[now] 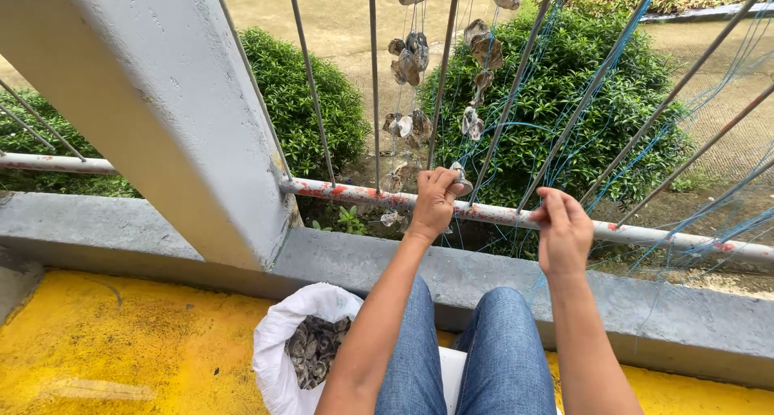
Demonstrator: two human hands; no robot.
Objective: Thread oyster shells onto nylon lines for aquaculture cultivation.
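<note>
oyster shell [461, 179] pinched in left hand [435, 201] at railing [500, 215], going onto blue line [556, 137]; right hand [562, 231] pinches line taut. several shell strings [407, 60] already hang; white sack [278, 342] holds many more shells.

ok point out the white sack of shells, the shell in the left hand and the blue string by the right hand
white woven sack of grey shells [274, 342], head view, on its left wall
flat grey shell [462, 181], head view, on its exposed edge beside the left hand's fingertips
thin blue string [564, 133], head view, on a taut stretch above the right hand

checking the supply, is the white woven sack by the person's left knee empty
No, the white woven sack is open and holds a heap of grey shells.
</note>
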